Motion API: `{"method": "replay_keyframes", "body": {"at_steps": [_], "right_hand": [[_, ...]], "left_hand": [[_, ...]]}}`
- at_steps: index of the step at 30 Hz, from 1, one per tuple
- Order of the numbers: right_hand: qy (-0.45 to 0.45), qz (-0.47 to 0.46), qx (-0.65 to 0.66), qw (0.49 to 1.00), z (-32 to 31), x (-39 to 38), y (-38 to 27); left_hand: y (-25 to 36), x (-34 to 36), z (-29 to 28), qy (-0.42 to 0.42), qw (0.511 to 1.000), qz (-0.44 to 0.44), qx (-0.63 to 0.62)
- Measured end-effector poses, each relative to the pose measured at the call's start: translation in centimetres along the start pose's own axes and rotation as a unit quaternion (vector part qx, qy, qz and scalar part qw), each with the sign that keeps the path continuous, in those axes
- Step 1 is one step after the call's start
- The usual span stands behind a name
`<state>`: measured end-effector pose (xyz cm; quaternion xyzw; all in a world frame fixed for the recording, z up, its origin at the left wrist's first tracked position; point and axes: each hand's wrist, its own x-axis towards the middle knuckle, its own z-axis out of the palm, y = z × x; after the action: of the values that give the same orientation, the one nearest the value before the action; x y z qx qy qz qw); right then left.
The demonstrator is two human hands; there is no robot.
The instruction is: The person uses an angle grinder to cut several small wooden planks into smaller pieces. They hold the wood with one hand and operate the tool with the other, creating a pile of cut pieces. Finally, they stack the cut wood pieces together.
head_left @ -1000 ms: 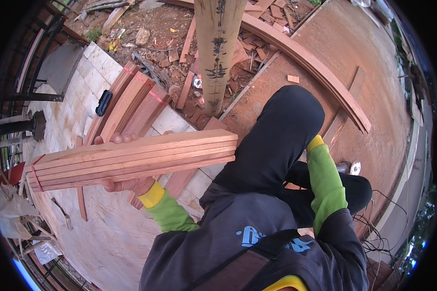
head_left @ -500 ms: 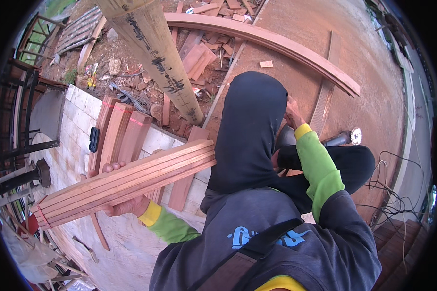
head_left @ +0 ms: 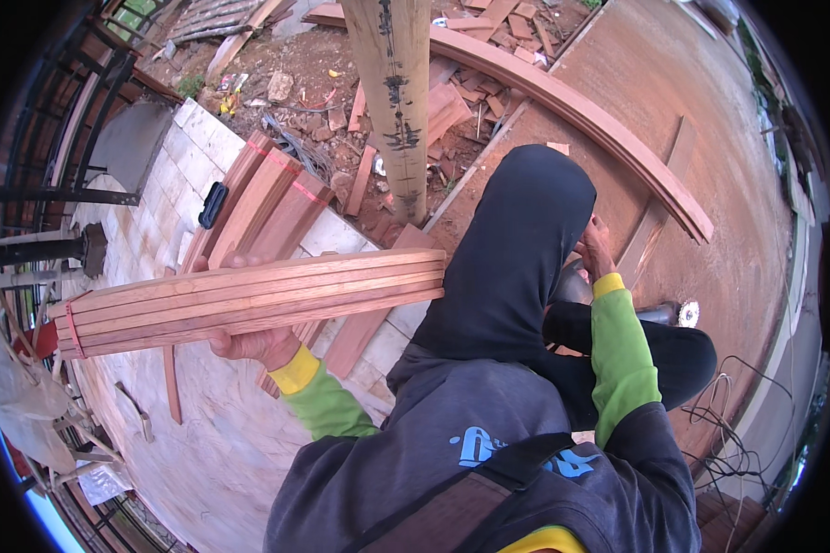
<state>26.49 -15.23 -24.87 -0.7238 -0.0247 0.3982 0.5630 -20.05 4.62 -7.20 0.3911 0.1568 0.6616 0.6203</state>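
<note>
My left hand [head_left: 263, 347] is closed around a bundle of wooden slats [head_left: 267, 293], gripped from below, with fingertips showing over the far side. A red band [head_left: 74, 330] wraps the bundle's left end; its right end is at my bent knee [head_left: 535, 203]. Beyond that knee, my right hand [head_left: 597, 247] is closed with curled fingers, partly hidden behind the trouser leg; what it holds, if anything, does not show. A power tool with a round toothed blade [head_left: 688, 314] lies past my folded leg.
Banded boards [head_left: 272, 205] and a black oblong object [head_left: 213, 205] lie on pale tiles left. A wooden post [head_left: 397, 120] stands ahead. Long curved-looking boards [head_left: 581, 101] rest across a plank [head_left: 657, 217]. Wood scraps [head_left: 498, 101] lie beyond; cables [head_left: 738, 429] tangle at right.
The view has turned, shifting the surroundings. The slat bundle lies more level, its right end lowered relative to its left. My right hand stays beside the knee, its fingers a little more drawn in.
</note>
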Motion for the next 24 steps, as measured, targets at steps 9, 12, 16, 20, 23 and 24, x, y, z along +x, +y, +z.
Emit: {"method": "replay_keyframes", "body": {"at_steps": [9,12,16,20,23,24], "right_hand": [[-0.029,-0.013,0.008,0.999,0.3,-0.8,0.1],[-0.02,0.002,0.012,1.0,0.8,-0.2,-0.4],[0.023,0.002,0.025,0.999,-0.1,0.8,-0.7],[0.029,0.02,0.075,0.997,-0.6,0.7,-0.3],[0.025,0.044,0.078,0.996,-1.8,0.9,0.3],[0.019,0.054,0.078,0.995,-1.5,1.0,0.5]], "left_hand": [[0.4,0.7,-0.2,0.006,0.999,0.004,0.032],[1.4,0.6,-0.4,0.005,1.0,0.001,0.028],[0.3,-0.3,-0.5,-0.027,0.999,-0.027,-0.009],[0.2,-0.1,-0.2,-0.037,0.998,-0.042,-0.006],[-0.4,-0.3,0.3,-0.022,0.998,-0.05,-0.013],[-0.4,-0.1,0.6,-0.032,0.999,-0.038,-0.022]]}}
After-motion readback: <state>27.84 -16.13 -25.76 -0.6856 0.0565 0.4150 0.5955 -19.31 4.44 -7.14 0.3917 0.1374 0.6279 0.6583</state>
